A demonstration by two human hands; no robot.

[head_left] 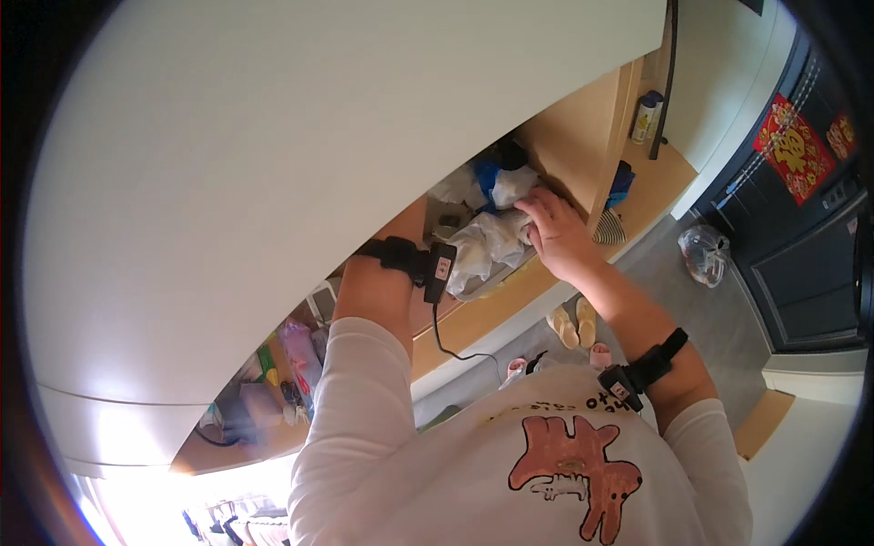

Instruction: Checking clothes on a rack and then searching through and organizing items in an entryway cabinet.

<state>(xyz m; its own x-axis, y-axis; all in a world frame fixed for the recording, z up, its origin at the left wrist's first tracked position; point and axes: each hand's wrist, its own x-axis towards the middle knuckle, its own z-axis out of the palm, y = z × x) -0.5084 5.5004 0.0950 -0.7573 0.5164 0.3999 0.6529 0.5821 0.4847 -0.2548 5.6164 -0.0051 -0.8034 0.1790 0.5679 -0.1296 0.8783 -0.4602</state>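
My right hand (557, 238) reaches into a wooden cabinet compartment, its fingers and thumb bent around part of a white plastic bag (492, 238). The bag lies crumpled in a shallow pale bin (473, 293), with more white bags around it. Behind it are a blue plastic piece (487, 182) and a dark bundle (512, 155). My left forearm (375, 291) goes up into the same cabinet beside the bin. The large white panel (300, 155) hides my left hand. Each arm wears a black strapped device, and a cable hangs from the left one.
A wooden divider (583, 136) stands right of the compartment; spray cans (646, 116) stand beyond it. Another compartment with mixed items (296, 355) is at the lower left. Yellow slippers (575, 323) and a filled plastic bag (704, 255) lie on the floor near a dark door (801, 273).
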